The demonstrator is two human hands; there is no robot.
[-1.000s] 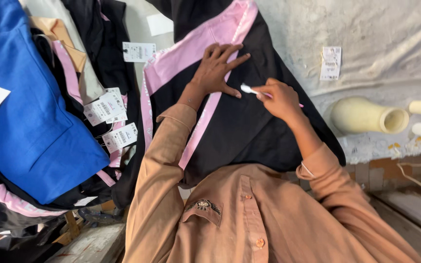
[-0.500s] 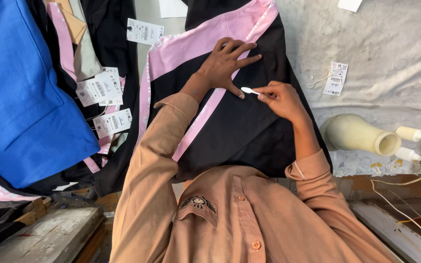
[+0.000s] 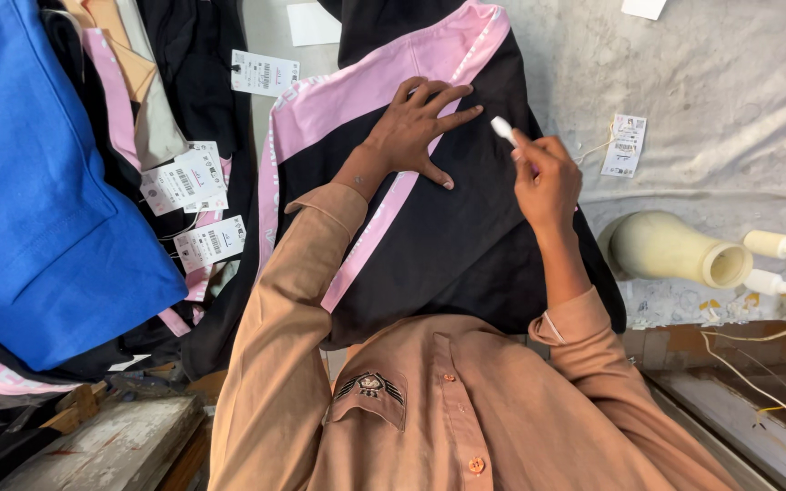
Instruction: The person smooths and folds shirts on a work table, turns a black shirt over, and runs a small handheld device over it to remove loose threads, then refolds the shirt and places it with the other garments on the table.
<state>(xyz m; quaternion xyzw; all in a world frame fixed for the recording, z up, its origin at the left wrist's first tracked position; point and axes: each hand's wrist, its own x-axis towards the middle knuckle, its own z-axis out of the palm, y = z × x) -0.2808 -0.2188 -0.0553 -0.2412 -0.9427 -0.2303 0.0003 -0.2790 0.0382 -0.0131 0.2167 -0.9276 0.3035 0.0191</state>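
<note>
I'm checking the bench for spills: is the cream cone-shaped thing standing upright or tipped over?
Tipped over. The cream cone lies on its side on the grey cloth, open mouth facing right.

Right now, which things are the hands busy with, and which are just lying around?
In use:
left hand flat on black and pink garment
right hand holding small white stick

Lying about:
blue garment
paper tags
cream bottle
grey table cover
</note>
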